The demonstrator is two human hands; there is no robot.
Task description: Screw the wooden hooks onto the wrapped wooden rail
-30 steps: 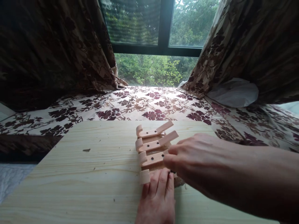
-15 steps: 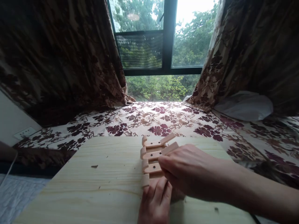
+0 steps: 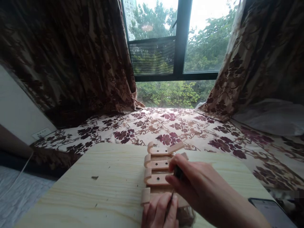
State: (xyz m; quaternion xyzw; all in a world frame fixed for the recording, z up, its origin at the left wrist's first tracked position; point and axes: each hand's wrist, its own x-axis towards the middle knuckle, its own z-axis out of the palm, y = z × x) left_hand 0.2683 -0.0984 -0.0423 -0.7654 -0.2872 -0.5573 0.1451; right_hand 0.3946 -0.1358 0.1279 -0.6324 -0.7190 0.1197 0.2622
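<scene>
A wooden hook rack (image 3: 163,164) lies on the pale wooden board, with several curved hooks in a row. Dark screw heads show in the three farther hooks. My right hand (image 3: 199,180) is closed around the dark handle of a screwdriver (image 3: 178,173), whose thin shaft points down toward the nearest hook (image 3: 145,196). My left hand (image 3: 159,210) grips the rack at that hook, fingers bent over it and close around the shaft. The screwdriver's tip and any screw under it are hidden by the left fingers.
The pale wooden board (image 3: 114,183) carries small dark scraps (image 3: 95,177). A phone (image 3: 268,205) lies at the right. Beyond are a flower-patterned cloth (image 3: 152,123), a window (image 3: 179,57), curtains and a whitish bag (image 3: 270,115).
My right hand has tilted and lifted slightly, so the screwdriver's handle and shaft now show. My left hand stays at the nearest hook. The view has shifted, bringing the phone into sight.
</scene>
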